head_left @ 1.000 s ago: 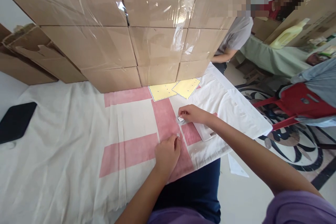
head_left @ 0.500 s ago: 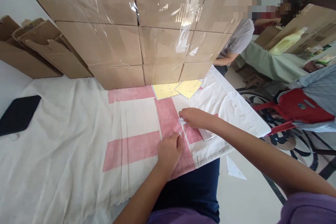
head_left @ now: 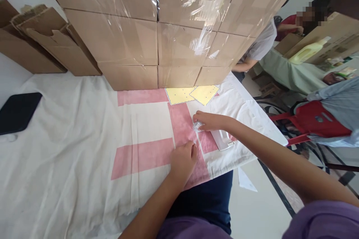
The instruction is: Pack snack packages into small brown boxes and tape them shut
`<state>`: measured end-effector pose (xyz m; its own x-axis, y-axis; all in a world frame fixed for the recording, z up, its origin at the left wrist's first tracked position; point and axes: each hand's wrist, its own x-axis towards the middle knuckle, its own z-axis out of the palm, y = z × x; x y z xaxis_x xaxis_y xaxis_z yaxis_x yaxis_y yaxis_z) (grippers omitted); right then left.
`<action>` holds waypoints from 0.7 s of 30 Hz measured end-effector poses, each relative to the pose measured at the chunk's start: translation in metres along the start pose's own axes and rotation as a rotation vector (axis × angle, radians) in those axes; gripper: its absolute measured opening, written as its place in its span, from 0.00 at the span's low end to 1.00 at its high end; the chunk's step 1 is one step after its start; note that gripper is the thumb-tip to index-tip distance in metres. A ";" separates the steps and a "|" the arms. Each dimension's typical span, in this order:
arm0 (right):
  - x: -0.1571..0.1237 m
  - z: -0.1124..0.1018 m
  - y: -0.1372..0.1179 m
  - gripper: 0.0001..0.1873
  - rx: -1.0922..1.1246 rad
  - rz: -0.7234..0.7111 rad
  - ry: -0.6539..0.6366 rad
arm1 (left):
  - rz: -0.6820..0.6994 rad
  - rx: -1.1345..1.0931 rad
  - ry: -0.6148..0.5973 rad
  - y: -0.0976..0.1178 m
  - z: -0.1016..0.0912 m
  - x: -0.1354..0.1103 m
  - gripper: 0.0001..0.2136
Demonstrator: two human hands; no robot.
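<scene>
Pinching clear scrap (head_left: 197, 126), right hand (head_left: 210, 121) sits near cloth (head_left: 84, 138) edge.

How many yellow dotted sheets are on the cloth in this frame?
2. One yellow sheet lies at the foot of the cardboard boxes; the second yellow sheet, turned at an angle, overlaps its right corner. Others could be hidden under the boxes.

Matt cloth (head_left: 70, 149) w/ pink patches, brown cardboard boxes (head_left: 131, 44) under glossy plastic wrap (head_left: 204, 18).

The head-worn camera looks forward and down, close over the table (head_left: 70, 164), facing the stacked cardboard boxes (head_left: 134, 37)
</scene>
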<state>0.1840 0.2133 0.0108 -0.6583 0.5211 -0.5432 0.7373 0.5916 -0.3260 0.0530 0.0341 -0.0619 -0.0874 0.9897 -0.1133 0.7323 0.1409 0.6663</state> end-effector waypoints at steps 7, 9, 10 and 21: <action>-0.015 0.013 0.002 0.10 0.258 -0.031 0.119 | 0.003 -0.192 0.015 -0.004 -0.002 -0.001 0.14; -0.022 0.018 0.005 0.14 0.348 -0.021 0.188 | -0.006 -0.240 0.021 -0.004 -0.003 -0.001 0.15; -0.025 0.022 0.007 0.16 0.391 -0.013 0.228 | -0.007 -0.261 0.022 -0.004 -0.004 -0.002 0.16; -0.051 0.053 0.013 0.19 0.984 -0.055 0.513 | 0.148 -0.385 -0.008 0.002 -0.007 -0.005 0.15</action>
<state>0.2354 0.1616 -0.0071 -0.5113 0.8361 -0.1987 0.3538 -0.0059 -0.9353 0.0507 0.0292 -0.0548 0.0059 1.0000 0.0000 0.4299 -0.0025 0.9029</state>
